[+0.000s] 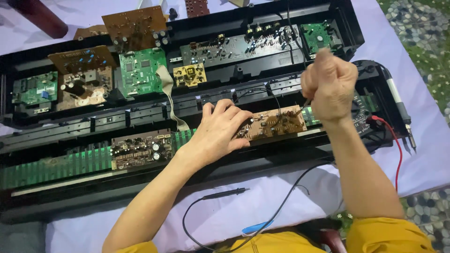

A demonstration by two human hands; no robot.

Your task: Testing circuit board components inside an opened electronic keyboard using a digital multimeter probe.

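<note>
Lilac cloth (pixel 281 197) covers the work surface, with pebbled floor showing at the 3 o'clock edge. Across it lies a long black opened casing (pixel 225 28), packed with circuit boards. None of the boards carries a label I can make out; they tell apart by colour. Green square boards sit at 10 o'clock (pixel 140 70) and 1 o'clock (pixel 316 36), a small yellow board (pixel 189 75) lies near 12, and brown boards (pixel 133 26) stand tilted at 11. A green ribbed strip (pixel 56 166) runs along the lower half toward 9 o'clock, a second brown board (pixel 140 150) lying on it.

At the centre, the left hand (pixel 218 133) lies flat, fingers spread and pressing on the left end of a brown circuit board (pixel 276 124) studded with small parts. The right hand (pixel 330 86), at 2 o'clock, is closed in a fist around a thin tool whose tip comes down at the board's right end; I cannot tell what kind of tool it is.

A black probe (pixel 225 192) with its looping lead rests on the cloth at 6 o'clock. A red lead (pixel 397 150) curves at 3 o'clock, beside a soldering iron (pixel 398 105).
</note>
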